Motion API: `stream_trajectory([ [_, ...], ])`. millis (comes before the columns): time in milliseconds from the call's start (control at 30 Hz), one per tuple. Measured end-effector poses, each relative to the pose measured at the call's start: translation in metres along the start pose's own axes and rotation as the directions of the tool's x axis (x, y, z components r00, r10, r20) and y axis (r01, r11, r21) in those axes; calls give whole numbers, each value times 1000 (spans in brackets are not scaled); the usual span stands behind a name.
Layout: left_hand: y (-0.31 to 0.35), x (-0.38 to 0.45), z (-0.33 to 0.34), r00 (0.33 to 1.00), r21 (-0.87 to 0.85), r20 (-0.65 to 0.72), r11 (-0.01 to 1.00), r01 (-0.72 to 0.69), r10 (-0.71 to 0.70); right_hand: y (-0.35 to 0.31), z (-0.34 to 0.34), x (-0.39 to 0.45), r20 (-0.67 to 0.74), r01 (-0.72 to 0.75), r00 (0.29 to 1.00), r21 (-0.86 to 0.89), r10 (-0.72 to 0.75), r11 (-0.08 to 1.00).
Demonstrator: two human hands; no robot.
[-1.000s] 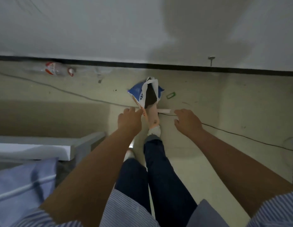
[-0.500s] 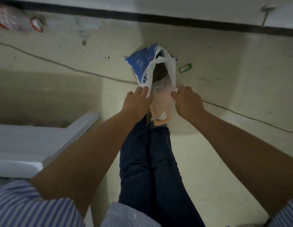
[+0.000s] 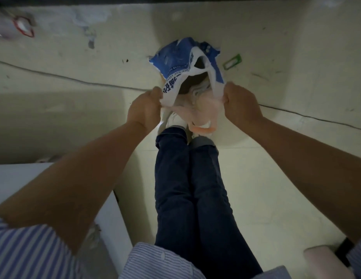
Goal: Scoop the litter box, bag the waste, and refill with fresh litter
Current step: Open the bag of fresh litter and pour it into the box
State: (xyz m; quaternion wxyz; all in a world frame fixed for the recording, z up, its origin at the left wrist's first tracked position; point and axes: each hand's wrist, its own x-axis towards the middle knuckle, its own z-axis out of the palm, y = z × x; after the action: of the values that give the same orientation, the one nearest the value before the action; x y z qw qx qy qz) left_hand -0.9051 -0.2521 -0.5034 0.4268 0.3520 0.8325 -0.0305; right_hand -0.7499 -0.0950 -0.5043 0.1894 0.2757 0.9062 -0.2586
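Viewed from above, we are looking down at a crumpled blue-and-white printed plastic litter bag (image 3: pixel 175 63) standing on the pale, scuffed, smooth floor (image 3: pixel 276 178), just beyond the person's white shoes (image 3: pixel 173 120) and dark blue denim trouser legs (image 3: pixel 195 188). Our left hand (image 3: pixel 144 109) is curling its fingers round the left edge of the bag's mouth, gripping the thin white film where dark lettering is printed. Our right hand (image 3: pixel 241 104) is closing in a fist on the right edge of the mouth, bunching the film together with a translucent pale orange plastic bag (image 3: pixel 195 111) that is sagging in soft folds between the two hands, its rolled orange rim (image 3: pixel 201 129) hanging just above the shoes. Between the hands the mouth of the blue-and-white bag is gaping as a dark oval opening; we cannot tell what is lying inside.

On the floor just right of the bag, a small green rectangular frame-shaped clip (image 3: pixel 232 61) is lying flat. A thin dark cable (image 3: pixel 54 74) is running across the floor behind the hands. A clear plastic bottle with a red ring (image 3: pixel 16 27) is lying at the upper left, blurred. A white box-like edge (image 3: pixel 54 178) is showing at the lower left, beside our striped blue-and-white shirt sleeves (image 3: pixel 34 248).
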Motion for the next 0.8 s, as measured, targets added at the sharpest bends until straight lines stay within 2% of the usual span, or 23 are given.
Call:
stream_trajectory([
  [67, -1, 4, -1, 1000, 29, -12, 999, -23, 24, -3, 4, 5, 91, -159, 984, 62, 153, 985],
  [167, 1, 9, -2, 995, 206, 56, 974, -93, 83, -6, 3, 13, 203, -161, 968, 55, 146, 985],
  [300, 20, 9, -19, 984, 271, 24, 946, -175, 175, -11, -19, 17, 81, 113, 991, -65, -108, 991],
  [367, 29, 13, -36, 980, 318, -19, 931, -180, 196, -8, -30, 18, 111, 126, 987, -85, -116, 988],
  [567, 50, -5, -84, 955, 435, 15, 858, -274, 297, -6, -63, -13, -30, 139, 989, -79, -142, 987],
  [667, 79, -32, -91, 927, 497, 66, 793, -352, 370, -3, -72, -62, -187, 52, 981, -32, -57, 998],
  [767, 117, -64, -95, 890, 593, 171, 678, -435, 422, -10, -68, -127, -195, -124, 972, 63, 134, 990],
  [800, 129, -71, -92, 873, 619, 196, 634, -463, 446, -14, -68, -149, -246, -198, 947, 56, 205, 979],
])
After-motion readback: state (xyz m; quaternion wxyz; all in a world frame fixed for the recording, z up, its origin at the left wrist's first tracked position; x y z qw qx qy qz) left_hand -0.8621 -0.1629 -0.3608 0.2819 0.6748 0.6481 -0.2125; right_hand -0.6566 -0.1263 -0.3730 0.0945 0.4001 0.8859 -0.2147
